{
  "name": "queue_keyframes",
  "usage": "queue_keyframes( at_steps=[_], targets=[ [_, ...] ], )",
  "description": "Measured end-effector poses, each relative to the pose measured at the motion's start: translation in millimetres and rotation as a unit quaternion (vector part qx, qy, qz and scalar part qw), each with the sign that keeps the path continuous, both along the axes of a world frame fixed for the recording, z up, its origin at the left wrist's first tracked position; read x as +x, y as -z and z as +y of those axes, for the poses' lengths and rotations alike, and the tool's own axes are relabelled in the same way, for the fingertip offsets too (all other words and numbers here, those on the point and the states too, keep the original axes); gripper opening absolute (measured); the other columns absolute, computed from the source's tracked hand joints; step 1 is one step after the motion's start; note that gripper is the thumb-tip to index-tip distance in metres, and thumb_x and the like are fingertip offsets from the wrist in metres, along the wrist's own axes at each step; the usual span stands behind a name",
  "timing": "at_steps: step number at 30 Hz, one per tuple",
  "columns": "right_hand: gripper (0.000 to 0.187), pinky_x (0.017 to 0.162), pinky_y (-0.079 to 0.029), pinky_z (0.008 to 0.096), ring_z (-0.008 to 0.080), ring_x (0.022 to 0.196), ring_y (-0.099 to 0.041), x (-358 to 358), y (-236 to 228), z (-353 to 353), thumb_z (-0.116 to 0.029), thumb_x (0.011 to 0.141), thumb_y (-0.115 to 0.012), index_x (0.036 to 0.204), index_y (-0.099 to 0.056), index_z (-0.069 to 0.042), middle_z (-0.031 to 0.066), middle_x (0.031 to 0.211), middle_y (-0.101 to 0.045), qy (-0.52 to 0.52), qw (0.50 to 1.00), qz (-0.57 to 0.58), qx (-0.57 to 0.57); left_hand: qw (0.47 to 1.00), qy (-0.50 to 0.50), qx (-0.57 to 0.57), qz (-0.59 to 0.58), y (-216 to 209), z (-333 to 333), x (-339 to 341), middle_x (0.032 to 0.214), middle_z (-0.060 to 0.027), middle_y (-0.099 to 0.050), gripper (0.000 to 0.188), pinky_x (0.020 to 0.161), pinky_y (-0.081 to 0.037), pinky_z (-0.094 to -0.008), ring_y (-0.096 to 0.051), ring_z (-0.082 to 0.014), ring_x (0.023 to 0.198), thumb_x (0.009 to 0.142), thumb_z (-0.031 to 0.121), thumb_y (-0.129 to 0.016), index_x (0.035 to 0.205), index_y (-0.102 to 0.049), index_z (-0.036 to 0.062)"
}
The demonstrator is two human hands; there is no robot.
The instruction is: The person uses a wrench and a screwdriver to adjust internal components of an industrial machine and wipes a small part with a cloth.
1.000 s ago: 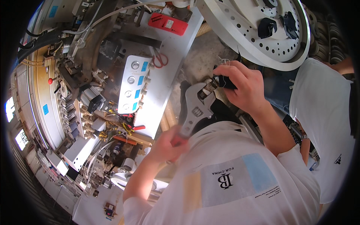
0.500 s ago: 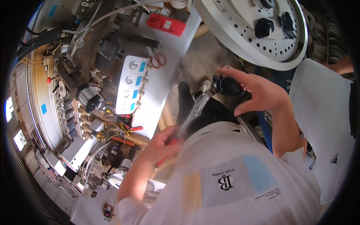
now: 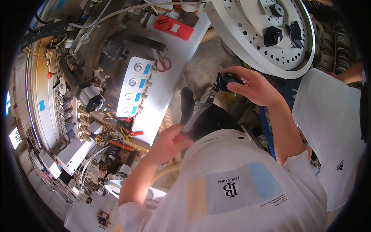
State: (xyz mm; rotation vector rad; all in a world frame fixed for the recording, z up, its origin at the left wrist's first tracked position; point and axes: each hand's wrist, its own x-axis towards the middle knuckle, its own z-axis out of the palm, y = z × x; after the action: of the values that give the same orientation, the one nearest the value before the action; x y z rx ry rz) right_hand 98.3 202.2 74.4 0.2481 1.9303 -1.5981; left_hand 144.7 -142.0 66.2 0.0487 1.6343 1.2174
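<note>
My left hand (image 3: 169, 144) is wrapped round the red grip of a silver wrench-like tool (image 3: 199, 109), held in front of my waist and slanting up to the right. Its exact kind does not show. The tool's head meets a small black part (image 3: 225, 82). Thumb and fingers of my right hand (image 3: 249, 86) are closed on that part from the right side. Whether the tool's jaws clamp it is too small to tell. Similar black pieces (image 3: 273, 36) lie on a large pale perforated wheel (image 3: 251, 58) beyond my right hand.
To the left, a white bench (image 3: 160, 96) bears a gauge panel (image 3: 133, 87), red-handled scissors (image 3: 162, 63) and a red case (image 3: 174, 28). Hand tools (image 3: 125, 133) lie at its near end. Another person in a white shirt (image 3: 328, 127) stands close on the right.
My right hand, spread beside the black part before, has closed its thumb and fingers on it. The left hand keeps hold of the tool. The whole view has shifted slightly.
</note>
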Motion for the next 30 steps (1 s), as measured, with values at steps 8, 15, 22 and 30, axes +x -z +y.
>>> queue_keyframes(
  at_steps=[8, 15, 22, 30],
  targets=[
    [0.043, 0.077, -0.044, 0.0211, 0.0064, 0.081, -0.055, -15, -16, -4, -0.018, 0.087, -0.077, 0.125, -0.063, -0.002, -0.0025, 0.090, -0.062, -0.083, 0.991, -0.033, 0.100, 0.996, 0.071, 0.000, 0.054, -1, -10, -1, 0.080, -0.0057, -0.069, 0.037, 0.064, -0.051, -0.0274, -0.062, -0.0127, 0.063, 0.080, 0.012, -0.082, 0.110, -0.066, -0.0024],
    [0.046, 0.074, -0.042, 0.0187, 0.0040, 0.079, -0.054, -5, -7, -6, -0.010, 0.084, -0.076, 0.126, -0.062, 0.002, -0.0037, 0.088, -0.060, 0.088, 0.986, -0.089, -0.111, 0.936, -0.103, 0.168, -0.292, 14, -12, 8, 0.069, -0.0051, -0.059, 0.041, 0.053, -0.045, -0.0238, -0.057, -0.0110, 0.056, 0.075, 0.006, -0.076, 0.111, -0.059, 0.0023],
    [0.042, 0.084, -0.053, 0.0249, 0.0106, 0.094, -0.066, 3, 20, -15, -0.005, 0.091, -0.068, 0.131, -0.058, 0.000, 0.0041, 0.106, -0.068, 0.212, 0.940, -0.111, -0.244, 0.941, -0.123, 0.188, -0.255, 21, 4, 3, 0.065, -0.0035, -0.053, 0.033, 0.048, -0.038, -0.0232, -0.048, -0.0096, 0.049, 0.079, 0.007, -0.061, 0.112, -0.058, 0.0025],
    [0.039, 0.083, -0.055, 0.0332, 0.0206, 0.098, -0.069, 12, 53, -27, -0.014, 0.096, -0.061, 0.132, -0.056, 0.002, 0.0108, 0.112, -0.068, 0.358, 0.851, -0.198, -0.329, 0.944, -0.225, 0.184, -0.159, 43, 4, 13, 0.065, -0.0009, -0.051, 0.032, 0.049, -0.039, -0.0244, -0.049, -0.0087, 0.050, 0.081, 0.001, -0.058, 0.112, -0.059, 0.0018]
  ],
)
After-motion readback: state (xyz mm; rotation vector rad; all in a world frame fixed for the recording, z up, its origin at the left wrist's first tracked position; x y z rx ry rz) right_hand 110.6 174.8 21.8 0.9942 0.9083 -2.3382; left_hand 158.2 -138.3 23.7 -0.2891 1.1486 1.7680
